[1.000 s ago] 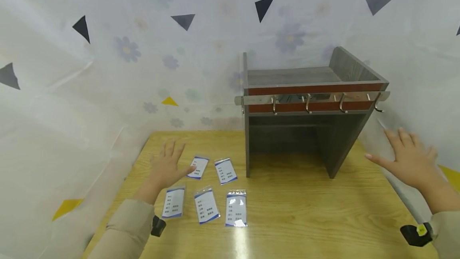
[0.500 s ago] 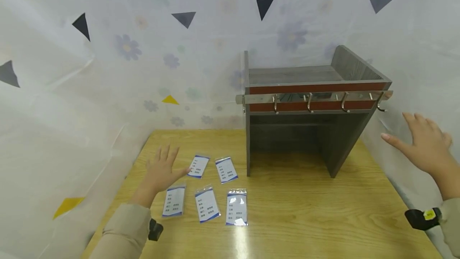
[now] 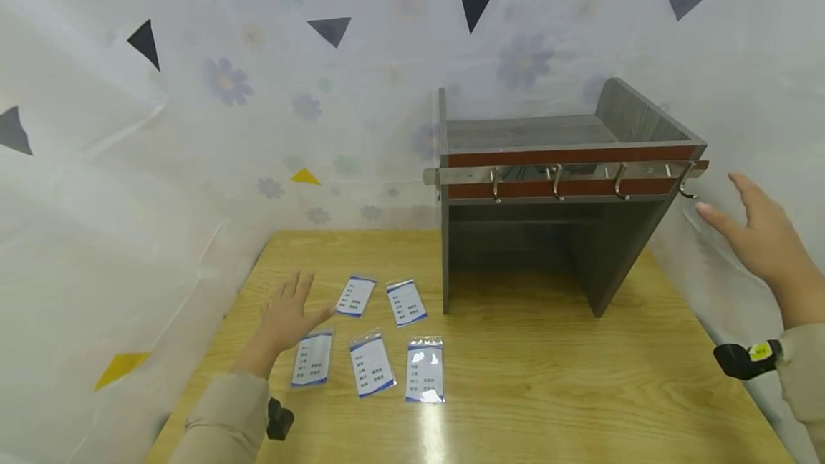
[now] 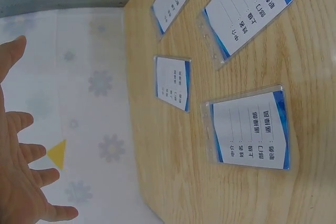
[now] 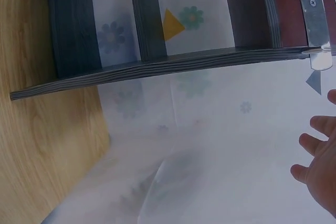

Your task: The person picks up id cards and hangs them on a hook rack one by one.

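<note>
My left hand (image 3: 286,321) hovers over the left part of the table, fingers spread and holding nothing. Beneath and beside it lie several plastic-sleeved name badges, white with blue edges and printed text, among them one near the thumb (image 3: 356,296) and a close one in the left wrist view (image 4: 249,129). My right hand (image 3: 763,238) is raised beside the grey wooden shelf (image 3: 615,256), thumb apart from the fingers, gripping nothing. Nearest to it is the right end of a shiny metal hook rail (image 3: 586,172), fixed across the shelf's reddish front. Several curved hooks stick out from the rail.
A wood-grain table (image 3: 515,392) carries the shelf and badges. White sheeting (image 3: 361,113) with flower prints and coloured triangles encloses the back and sides. The shelf has upright side panels and an open space below.
My right hand has risen beside the right end of the hook rail. The left hand has drawn slightly left and down, away from the far badges. The badges lie still.
</note>
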Demonstrator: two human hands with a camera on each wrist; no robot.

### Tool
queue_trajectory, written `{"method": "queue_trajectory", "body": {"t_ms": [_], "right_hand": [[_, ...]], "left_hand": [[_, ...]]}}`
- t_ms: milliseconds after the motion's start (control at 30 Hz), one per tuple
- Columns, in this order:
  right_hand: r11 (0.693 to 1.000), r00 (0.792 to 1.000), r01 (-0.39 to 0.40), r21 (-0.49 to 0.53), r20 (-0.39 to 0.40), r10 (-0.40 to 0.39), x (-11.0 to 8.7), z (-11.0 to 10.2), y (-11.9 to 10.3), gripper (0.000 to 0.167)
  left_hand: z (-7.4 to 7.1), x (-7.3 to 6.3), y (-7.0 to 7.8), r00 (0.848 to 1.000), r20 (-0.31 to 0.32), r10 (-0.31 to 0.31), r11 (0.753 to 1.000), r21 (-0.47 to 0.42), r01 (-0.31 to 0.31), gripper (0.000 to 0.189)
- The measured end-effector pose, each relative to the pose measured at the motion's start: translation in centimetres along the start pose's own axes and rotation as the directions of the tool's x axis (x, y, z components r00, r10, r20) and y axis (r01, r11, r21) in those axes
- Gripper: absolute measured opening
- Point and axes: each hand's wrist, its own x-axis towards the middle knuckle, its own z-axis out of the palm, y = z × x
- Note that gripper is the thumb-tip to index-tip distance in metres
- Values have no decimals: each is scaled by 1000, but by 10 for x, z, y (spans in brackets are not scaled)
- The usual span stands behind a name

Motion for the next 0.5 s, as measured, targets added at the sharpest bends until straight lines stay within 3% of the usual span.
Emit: {"method": "queue_trajectory", "body": {"t_ms": [67, 167, 367, 500], "right_hand": [[999, 999, -45, 6, -28, 45, 9, 2, 12, 69], [998, 998, -62, 29, -23, 63, 14, 1, 12, 68], [993, 997, -81, 82, 5, 81, 12, -6, -24, 64], [984, 996, -88, 152, 0, 89, 13, -6, -35, 62]], "left_hand": [[3, -1, -2, 1000, 4, -11, 1000, -14, 11, 85], [7, -2, -5, 1000, 7, -28, 999, -37, 28, 86], [14, -5, -12, 997, 32, -64, 995, -79, 66, 90], [18, -6, -16, 995, 51, -89, 989, -114, 94, 89]]}}
